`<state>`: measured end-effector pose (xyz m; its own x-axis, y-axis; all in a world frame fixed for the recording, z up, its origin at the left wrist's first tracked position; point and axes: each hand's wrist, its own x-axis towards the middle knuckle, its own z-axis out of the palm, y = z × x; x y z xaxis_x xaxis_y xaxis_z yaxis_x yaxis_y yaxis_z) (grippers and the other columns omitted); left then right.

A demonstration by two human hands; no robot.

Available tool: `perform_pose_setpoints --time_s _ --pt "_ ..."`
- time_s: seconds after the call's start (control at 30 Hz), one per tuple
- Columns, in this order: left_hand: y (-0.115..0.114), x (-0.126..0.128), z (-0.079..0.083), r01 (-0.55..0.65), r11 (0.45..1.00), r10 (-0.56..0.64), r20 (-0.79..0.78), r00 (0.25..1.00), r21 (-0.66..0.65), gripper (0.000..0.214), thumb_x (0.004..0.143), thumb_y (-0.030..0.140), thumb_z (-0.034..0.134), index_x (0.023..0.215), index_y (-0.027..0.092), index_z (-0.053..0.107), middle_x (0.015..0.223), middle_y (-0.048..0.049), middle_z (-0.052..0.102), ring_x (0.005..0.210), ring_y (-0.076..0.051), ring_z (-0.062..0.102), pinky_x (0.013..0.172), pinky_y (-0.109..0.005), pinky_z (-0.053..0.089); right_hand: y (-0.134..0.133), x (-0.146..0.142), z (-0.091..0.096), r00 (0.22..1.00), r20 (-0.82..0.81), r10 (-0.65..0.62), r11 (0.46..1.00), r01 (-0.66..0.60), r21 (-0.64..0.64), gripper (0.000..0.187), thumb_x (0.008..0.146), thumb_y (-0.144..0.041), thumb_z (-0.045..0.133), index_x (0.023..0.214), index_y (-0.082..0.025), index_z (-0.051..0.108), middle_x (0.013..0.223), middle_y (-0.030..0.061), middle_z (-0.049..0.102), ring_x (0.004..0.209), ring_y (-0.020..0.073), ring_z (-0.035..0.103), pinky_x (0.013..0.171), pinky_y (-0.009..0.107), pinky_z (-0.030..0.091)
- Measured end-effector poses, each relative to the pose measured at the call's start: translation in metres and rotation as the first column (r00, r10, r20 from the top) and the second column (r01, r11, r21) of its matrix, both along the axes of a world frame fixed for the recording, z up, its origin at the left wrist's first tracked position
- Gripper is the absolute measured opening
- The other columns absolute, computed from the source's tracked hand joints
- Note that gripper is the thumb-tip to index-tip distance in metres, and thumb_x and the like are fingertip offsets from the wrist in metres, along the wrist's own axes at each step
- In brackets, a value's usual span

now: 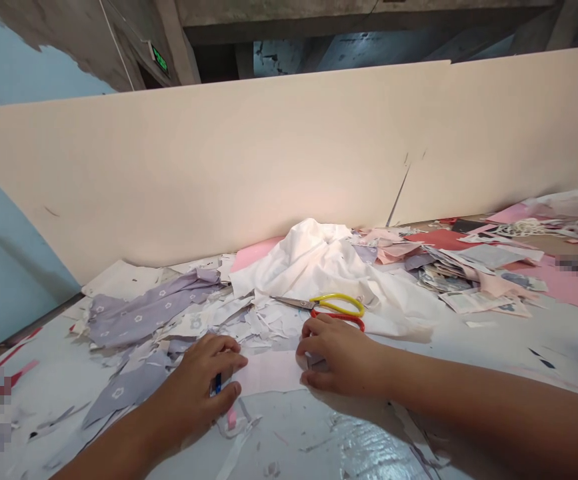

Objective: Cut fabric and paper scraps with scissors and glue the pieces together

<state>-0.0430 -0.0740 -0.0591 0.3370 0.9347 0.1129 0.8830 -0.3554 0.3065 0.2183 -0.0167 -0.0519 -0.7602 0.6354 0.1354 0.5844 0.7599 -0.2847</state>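
A pale pink strip (273, 372) lies flat on the table between my hands; I cannot tell whether it is cloth or paper. My left hand (206, 383) rests at its left end, thumb and fingers curved and apart. A small blue object (218, 383) shows in the gap between thumb and forefinger, its kind unclear. Over the strip's right end lies my right hand (336, 357), fingertips down and thumb apart, with a small grey patch showing beneath. Just beyond the right hand are scissors (313, 305) with one yellow and one red handle, blades pointing left.
Behind the scissors a white cloth (313, 257) is heaped against a cream partition (249, 167). Lilac flowered cloth (153, 307) and pale scraps spread at left. A stack of cut pieces (449, 270) and pink sheets (573, 283) lie at right.
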Motion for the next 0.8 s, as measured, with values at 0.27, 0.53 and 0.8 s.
perform_pose_setpoints --time_s 0.27,0.53,0.8 --pt "-0.005 0.014 0.01 0.001 1.0 0.0 -0.059 0.998 0.028 0.021 0.074 0.02 0.047 0.091 0.026 0.059 0.111 -0.0045 0.049 0.108 -0.023 0.041 0.09 -0.04 0.038 -0.003 -0.006 -0.002 0.96 0.029 0.277 0.94 -0.277 0.199 0.025 0.072 -0.019 0.052 0.095 -0.02 0.063 0.096 0.0043 0.06 0.088 0.0194 0.05 0.072 0.029 0.039" --pt "-0.009 0.023 0.009 0.123 0.976 -0.113 -0.065 0.991 0.177 0.018 0.078 0.019 0.044 0.081 0.025 0.061 0.096 -0.0036 0.058 0.09 -0.018 0.052 0.075 -0.029 0.046 0.0 -0.008 -0.008 0.938 0.054 0.344 0.917 -0.347 0.196 0.02 0.076 -0.025 0.05 0.089 -0.018 0.064 0.085 0.0043 0.062 0.078 0.0164 0.053 0.067 0.026 0.038" --pt "-0.009 0.013 -0.007 0.062 0.935 -0.063 -0.007 0.998 0.348 0.014 0.081 0.022 0.044 0.088 0.023 0.056 0.097 -0.0067 0.058 0.092 -0.019 0.053 0.079 -0.03 0.044 -0.004 -0.009 -0.013 0.97 -0.119 0.212 0.966 -0.189 0.178 0.016 0.076 -0.02 0.047 0.077 -0.016 0.063 0.08 0.005 0.063 0.072 0.0155 0.054 0.061 0.026 0.037"
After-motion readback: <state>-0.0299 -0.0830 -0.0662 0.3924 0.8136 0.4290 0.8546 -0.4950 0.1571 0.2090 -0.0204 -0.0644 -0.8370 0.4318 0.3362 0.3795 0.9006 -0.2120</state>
